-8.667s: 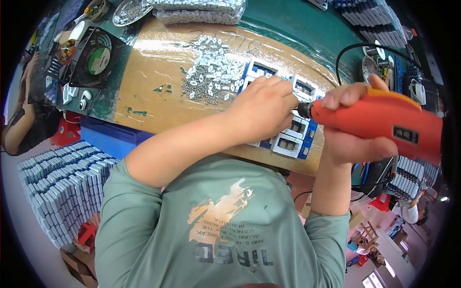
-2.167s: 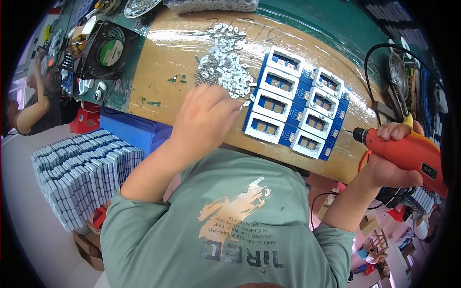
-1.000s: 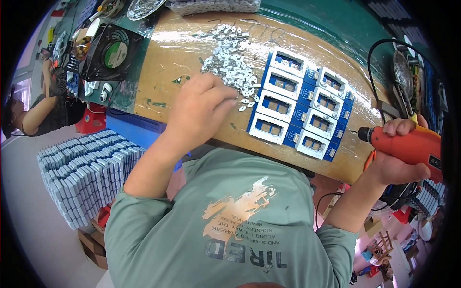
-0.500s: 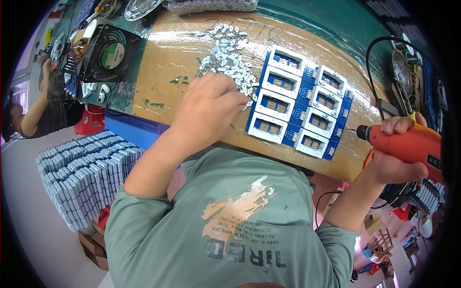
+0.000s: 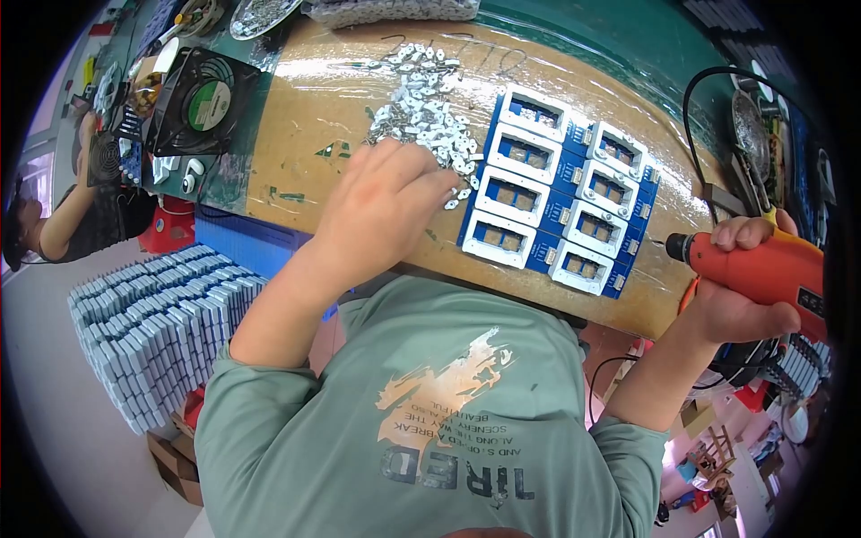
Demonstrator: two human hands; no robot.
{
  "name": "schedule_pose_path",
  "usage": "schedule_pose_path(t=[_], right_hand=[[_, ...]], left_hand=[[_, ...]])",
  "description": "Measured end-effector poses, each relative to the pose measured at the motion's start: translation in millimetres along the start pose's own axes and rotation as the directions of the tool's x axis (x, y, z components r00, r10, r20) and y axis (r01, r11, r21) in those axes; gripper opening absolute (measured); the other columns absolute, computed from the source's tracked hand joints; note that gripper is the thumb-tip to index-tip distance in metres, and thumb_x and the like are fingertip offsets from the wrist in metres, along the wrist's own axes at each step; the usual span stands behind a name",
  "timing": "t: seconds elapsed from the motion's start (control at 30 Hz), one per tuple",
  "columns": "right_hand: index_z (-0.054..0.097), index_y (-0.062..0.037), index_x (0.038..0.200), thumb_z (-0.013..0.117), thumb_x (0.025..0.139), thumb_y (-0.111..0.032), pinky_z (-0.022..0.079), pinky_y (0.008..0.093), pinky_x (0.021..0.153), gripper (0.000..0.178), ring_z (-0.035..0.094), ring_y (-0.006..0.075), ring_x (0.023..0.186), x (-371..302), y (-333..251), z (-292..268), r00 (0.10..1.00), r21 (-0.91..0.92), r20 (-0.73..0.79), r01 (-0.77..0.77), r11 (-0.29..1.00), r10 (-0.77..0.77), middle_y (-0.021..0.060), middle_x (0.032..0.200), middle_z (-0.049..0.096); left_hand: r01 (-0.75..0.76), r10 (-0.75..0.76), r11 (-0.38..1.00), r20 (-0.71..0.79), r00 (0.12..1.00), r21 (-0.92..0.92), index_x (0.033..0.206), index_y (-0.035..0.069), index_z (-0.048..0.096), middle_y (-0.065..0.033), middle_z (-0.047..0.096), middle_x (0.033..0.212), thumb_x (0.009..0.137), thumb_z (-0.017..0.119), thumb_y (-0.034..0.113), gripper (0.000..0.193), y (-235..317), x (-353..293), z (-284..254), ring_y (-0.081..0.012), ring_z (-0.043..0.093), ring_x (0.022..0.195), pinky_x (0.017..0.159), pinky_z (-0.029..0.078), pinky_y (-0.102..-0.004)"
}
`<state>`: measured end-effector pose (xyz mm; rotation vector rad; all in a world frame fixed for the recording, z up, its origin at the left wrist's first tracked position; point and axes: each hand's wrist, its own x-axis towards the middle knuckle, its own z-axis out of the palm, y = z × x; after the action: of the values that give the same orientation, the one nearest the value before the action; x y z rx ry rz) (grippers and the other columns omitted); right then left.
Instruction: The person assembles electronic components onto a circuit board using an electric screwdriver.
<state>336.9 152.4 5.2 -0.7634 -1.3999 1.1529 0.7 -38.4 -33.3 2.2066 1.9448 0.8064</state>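
My left hand (image 5: pixel 387 199) is at the near edge of a heap of small white pieces with screws (image 5: pixel 421 108), its fingers curled together; whatever they may grip is hidden. One loose white piece (image 5: pixel 451 204) lies by the fingertips. To the right sits a panel of blue circuit boards (image 5: pixel 549 202) with white rectangular frames (image 5: pixel 513 197) in two columns. Several silver screw heads show on the right column. My right hand (image 5: pixel 740 300) is wrapped round a red electric screwdriver (image 5: pixel 758 269), its tip pointing left, beside the panel and apart from it.
A black fan (image 5: pixel 204 103) stands at the table's left. Behind the heap are a clear bag of parts (image 5: pixel 390 11) and a metal dish (image 5: pixel 260 16). A black cable (image 5: pixel 689 117) loops at the right. Stacked pale blocks (image 5: pixel 161 332) stand at lower left; another person (image 5: pixel 67 220) is beyond.
My left hand has drawn back slightly to the left, and a loose white piece now shows by its fingertips. My right hand and the screwdriver have stayed in place.
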Motion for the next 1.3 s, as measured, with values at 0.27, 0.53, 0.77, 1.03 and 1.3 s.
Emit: schedule_pose_path(t=[0.27,0.53,0.77,1.03,1.3], right_hand=[[0.055,-0.0005,0.136,0.060,0.071,-0.096,0.049,0.0332,0.074,0.116,0.057,0.0197,0.079,-1,4,-11,0.999,0.077,0.029,0.014,0.997,-0.016,0.0078,0.091,0.057],[0.050,0.0043,0.140,0.063,0.067,-0.096,0.051,0.0348,0.075,0.124,0.060,0.0219,0.078,7,8,-19,0.996,0.162,0.085,-0.011,0.987,-0.003,0.0101,0.093,0.060],[0.055,0.0021,0.137,0.064,0.073,-0.092,0.048,0.0340,0.077,0.114,0.057,0.0198,0.082,5,8,-19,0.994,0.190,0.107,-0.014,0.982,-0.007,0.0081,0.093,0.057],[0.055,0.0008,0.137,0.063,0.072,-0.093,0.048,0.0343,0.076,0.115,0.056,0.0203,0.081,2,6,-15,0.994,0.201,0.104,0.002,0.980,-0.024,0.0083,0.093,0.057],[0.054,0.0012,0.138,0.061,0.073,-0.093,0.047,0.0354,0.078,0.114,0.056,0.0207,0.081,2,7,-21,0.988,0.225,0.141,0.023,0.974,-0.055,0.0085,0.094,0.057]], left_hand=[[0.144,-0.145,0.988,-0.009,0.989,-0.056,0.097,0.008,0.075,-0.0071,0.066,0.095,0.082,0.080,0.007,0.016,-3,-11,-17,-0.0284,0.063,0.089,0.078,0.051,-0.0394],[0.048,-0.049,0.999,-0.071,0.996,-0.018,0.092,0.012,0.072,-0.0043,0.060,0.089,0.081,0.074,0.008,0.012,2,-4,-6,-0.0255,0.060,0.084,0.073,0.045,-0.0403],[0.021,-0.026,0.998,0.081,0.996,0.058,0.099,0.009,0.069,-0.0063,0.062,0.093,0.084,0.071,0.006,0.016,5,5,-10,-0.0267,0.060,0.090,0.079,0.045,-0.0404],[0.072,-0.063,0.977,0.053,0.997,-0.199,0.108,0.004,0.068,-0.0121,0.069,0.100,0.088,0.069,0.000,0.020,15,-4,-15,-0.0335,0.065,0.091,0.079,0.053,-0.0423],[0.048,-0.056,0.992,-0.068,0.996,-0.120,0.104,0.004,0.069,-0.0116,0.065,0.096,0.083,0.076,0.002,0.022,17,-12,3,-0.0321,0.062,0.086,0.076,0.050,-0.0415]])
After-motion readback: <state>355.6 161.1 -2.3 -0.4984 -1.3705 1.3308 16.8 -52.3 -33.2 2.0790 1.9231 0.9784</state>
